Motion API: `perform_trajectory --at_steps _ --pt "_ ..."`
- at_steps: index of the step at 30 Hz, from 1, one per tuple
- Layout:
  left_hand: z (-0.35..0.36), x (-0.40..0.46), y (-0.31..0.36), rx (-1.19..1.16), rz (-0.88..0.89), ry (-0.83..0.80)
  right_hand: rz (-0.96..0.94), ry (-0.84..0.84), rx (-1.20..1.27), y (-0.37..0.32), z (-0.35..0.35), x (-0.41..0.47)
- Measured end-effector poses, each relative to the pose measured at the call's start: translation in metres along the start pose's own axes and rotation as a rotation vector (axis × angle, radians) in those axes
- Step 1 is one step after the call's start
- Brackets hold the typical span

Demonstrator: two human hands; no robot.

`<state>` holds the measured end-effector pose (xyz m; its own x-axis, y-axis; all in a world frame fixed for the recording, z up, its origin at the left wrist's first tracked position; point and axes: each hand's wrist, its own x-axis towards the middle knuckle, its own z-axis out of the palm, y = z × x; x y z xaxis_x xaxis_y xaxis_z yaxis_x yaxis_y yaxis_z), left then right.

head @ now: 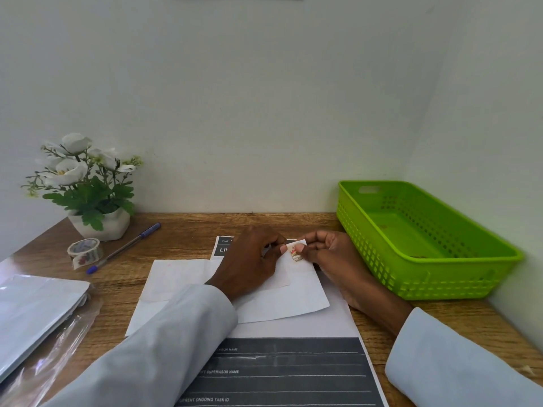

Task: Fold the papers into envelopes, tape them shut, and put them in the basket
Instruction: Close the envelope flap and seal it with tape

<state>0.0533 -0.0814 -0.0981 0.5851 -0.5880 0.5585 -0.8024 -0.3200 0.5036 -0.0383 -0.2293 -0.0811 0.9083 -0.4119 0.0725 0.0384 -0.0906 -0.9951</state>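
**Taping the folded paper at the middle of the desk**

From my head camera, looking down: my left hand and my right hand met just above the centre of the frame, over the top edge of the folded paper. Between them I held a small piece of patterned tape. My right thumb and fingers were curled round it and pinched it from the right, and my left fingertips pinched its left end. The tape lay at the paper's upper edge; whether it was already stuck down I could not tell.

The folded paper lay white and flat in the middle of the frame, partly under my left hand and sleeve. It rested on a printed form with dark bands, which ran down to the bottom edge.

The green basket sat at the right of the frame, against the wall, just beside my right hand but not touching it. No envelope was visible inside it.

At the left of the frame, the roll of tape stood on the wooden desk, with a blue pen just beside it. Behind them, at the upper left, was a white pot of flowers. A stack of sheets in a clear plastic sleeve lay at the lower left.
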Motion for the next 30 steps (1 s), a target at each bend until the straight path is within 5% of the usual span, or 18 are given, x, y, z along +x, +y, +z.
perform_trajectory --at_steps 30 --pt "-0.0026 -0.0058 0.0101 0.102 0.036 0.004 -0.009 -0.059 -0.014 0.0038 -0.0064 0.0024"
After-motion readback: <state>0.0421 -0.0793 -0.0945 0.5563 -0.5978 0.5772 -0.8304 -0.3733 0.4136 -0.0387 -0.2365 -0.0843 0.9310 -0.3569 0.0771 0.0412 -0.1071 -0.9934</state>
